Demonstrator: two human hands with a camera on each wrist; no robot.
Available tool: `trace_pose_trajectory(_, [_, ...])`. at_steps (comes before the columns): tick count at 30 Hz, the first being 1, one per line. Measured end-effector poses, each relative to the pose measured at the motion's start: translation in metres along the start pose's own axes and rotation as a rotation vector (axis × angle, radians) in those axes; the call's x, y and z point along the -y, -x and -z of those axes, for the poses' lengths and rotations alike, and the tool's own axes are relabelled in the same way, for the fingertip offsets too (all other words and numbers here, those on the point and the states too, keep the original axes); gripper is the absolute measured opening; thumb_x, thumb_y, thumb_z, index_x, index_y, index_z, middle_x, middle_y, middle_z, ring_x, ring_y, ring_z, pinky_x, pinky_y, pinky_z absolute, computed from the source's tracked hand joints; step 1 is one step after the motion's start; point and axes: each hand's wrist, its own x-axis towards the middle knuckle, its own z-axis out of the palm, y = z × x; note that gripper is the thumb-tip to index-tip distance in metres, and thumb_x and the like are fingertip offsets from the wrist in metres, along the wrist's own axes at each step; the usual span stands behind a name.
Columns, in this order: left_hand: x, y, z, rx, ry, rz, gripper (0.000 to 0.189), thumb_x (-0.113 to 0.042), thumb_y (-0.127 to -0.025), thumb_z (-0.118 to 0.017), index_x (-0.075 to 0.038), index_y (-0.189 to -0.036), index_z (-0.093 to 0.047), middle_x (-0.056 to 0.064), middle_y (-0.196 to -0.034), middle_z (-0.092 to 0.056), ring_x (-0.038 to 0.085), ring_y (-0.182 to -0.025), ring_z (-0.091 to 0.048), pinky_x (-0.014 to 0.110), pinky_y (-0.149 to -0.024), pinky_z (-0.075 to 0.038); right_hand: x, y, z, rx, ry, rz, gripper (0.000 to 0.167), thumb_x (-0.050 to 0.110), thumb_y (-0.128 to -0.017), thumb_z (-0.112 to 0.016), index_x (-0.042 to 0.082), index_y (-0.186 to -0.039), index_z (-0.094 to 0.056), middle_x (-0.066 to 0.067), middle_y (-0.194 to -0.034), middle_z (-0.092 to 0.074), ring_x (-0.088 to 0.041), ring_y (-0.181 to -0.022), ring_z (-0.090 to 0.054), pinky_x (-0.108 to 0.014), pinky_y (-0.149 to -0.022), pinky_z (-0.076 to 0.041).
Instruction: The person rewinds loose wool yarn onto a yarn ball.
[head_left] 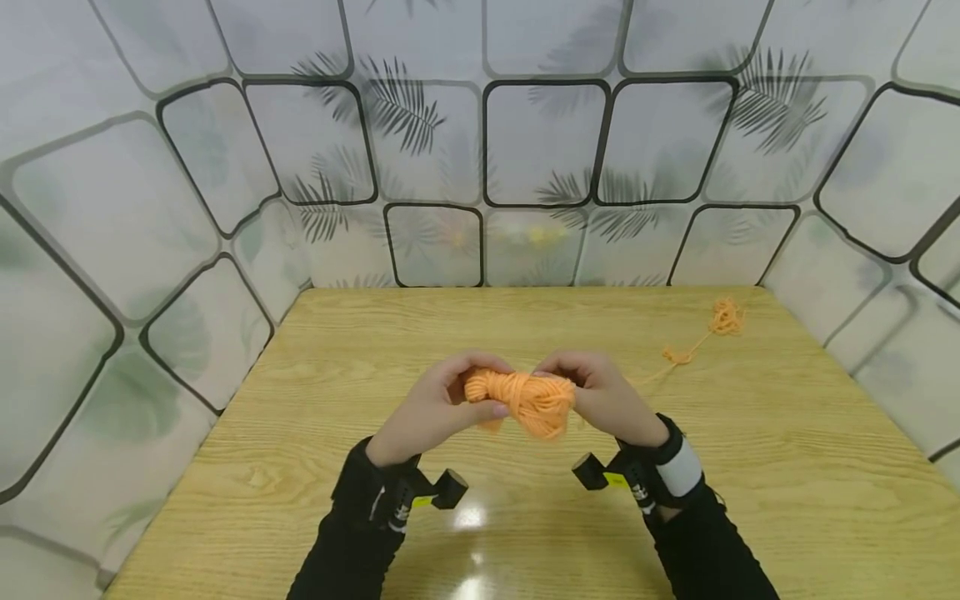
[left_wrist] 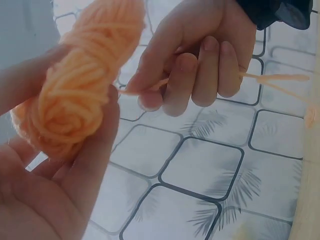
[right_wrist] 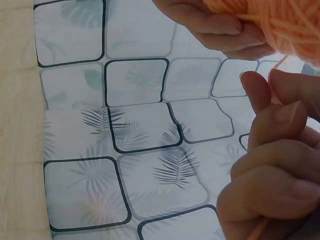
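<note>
An orange skein of yarn (head_left: 536, 402), wound about its middle, is held above the table in my left hand (head_left: 442, 400). In the left wrist view, the fingers and thumb of that hand grip the skein (left_wrist: 75, 95) from both sides. My right hand (head_left: 600, 396) is close beside the skein's right end. Its thumb and forefinger pinch a strand of yarn (right_wrist: 280, 63) that comes off the skein, and the other fingers curl over the strand in the right wrist view. From the back of this hand the yarn (left_wrist: 280, 77) trails away.
A loose tangle of orange yarn (head_left: 726, 317) lies at the table's back right. A small knotted clump (head_left: 677, 357) sits on the strand running from it toward the right hand. The wooden table (head_left: 360, 333) is bordered by patterned cloth walls (head_left: 540, 142). Both wrists carry strapped cameras.
</note>
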Motion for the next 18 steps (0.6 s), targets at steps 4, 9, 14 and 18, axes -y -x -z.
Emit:
trace_pose_trajectory(4, [-0.001, 0.000, -0.001, -0.088, 0.013, -0.044, 0.041, -0.016, -0.086, -0.066, 0.001, -0.120, -0.051, 0.012, -0.107, -0.053, 0.014, -0.079, -0.057, 0.027, -0.065, -0.051, -0.002, -0.002, -0.005, 0.011, 0.027, -0.019, 0.015, -0.003, -0.093, -0.049, 0.000, -0.090, -0.063, 0.001, -0.061, -0.046, -0.008, -0.044, -0.037, -0.024, -0.044, -0.037])
trace_pose_trajectory(9, [0.000, -0.002, -0.002, -0.206, 0.041, -0.075, 0.046, -0.021, -0.084, -0.068, 0.003, -0.119, -0.050, 0.007, -0.105, -0.054, 0.014, -0.080, -0.057, 0.025, -0.065, -0.051, -0.004, -0.003, -0.012, 0.034, 0.032, -0.008, 0.015, -0.005, -0.094, -0.046, 0.000, -0.089, -0.060, -0.005, -0.058, -0.042, -0.011, -0.042, -0.031, -0.024, -0.044, -0.034])
trace_pose_trajectory(14, [0.002, -0.002, -0.004, -0.312, -0.014, -0.120, 0.043, -0.018, -0.084, -0.068, 0.002, -0.118, -0.051, 0.007, -0.103, -0.056, 0.013, -0.082, -0.057, 0.025, -0.066, -0.050, -0.004, -0.004, -0.020, 0.070, 0.012, 0.028, 0.014, -0.003, -0.093, -0.048, -0.004, -0.099, -0.061, -0.006, -0.065, -0.050, -0.012, -0.049, -0.038, -0.025, -0.048, -0.037])
trace_pose_trajectory(18, [0.003, -0.005, -0.006, -0.384, -0.145, -0.180, 0.035, -0.006, -0.084, -0.067, 0.001, -0.115, -0.054, 0.011, -0.103, -0.057, 0.012, -0.081, -0.057, 0.025, -0.066, -0.050, -0.002, -0.005, -0.024, 0.103, 0.002, 0.018, 0.015, -0.003, -0.093, -0.049, -0.004, -0.097, -0.063, -0.006, -0.064, -0.052, -0.011, -0.050, -0.040, -0.025, -0.048, -0.038])
